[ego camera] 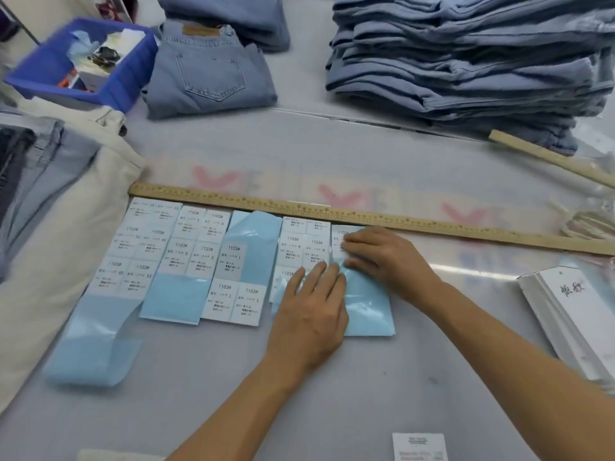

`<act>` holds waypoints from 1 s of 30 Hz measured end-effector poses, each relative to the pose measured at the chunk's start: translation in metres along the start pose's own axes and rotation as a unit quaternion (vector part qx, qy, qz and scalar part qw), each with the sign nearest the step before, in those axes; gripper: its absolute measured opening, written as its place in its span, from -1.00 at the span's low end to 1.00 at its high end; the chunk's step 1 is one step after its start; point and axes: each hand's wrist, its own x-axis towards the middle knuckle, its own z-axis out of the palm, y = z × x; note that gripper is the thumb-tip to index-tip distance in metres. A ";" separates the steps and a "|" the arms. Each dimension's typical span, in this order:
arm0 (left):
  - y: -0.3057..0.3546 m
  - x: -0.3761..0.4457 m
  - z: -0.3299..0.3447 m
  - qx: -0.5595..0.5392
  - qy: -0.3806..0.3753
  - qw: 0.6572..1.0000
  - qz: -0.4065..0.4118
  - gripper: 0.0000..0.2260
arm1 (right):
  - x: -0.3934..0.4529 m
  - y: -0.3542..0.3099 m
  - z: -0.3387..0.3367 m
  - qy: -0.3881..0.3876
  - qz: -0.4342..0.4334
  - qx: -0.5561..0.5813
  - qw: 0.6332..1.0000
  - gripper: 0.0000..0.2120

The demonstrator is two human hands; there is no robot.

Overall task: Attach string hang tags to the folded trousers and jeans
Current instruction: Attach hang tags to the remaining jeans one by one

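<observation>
Sticker strip [367, 307] lies lengthwise toward the ruler [332, 212] — left hand [311, 314] flat, right hand [382, 257] pinching its label.

A wide grey work table [332, 394] fills the view under even light, a seam [332, 117] crossing it.

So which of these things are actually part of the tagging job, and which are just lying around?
Part of the job:
label sheets
hang tags
folded jeans
jeans stack
left hand and right hand, both on the rightmost sheet

Lying about:
long ruler
second ruler
blue bin
</observation>
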 end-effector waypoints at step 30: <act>0.001 0.001 -0.001 0.015 0.038 0.999 0.006 -0.64 | -0.004 0.023 0.006 0.015 0.146 0.162 0.976 -0.66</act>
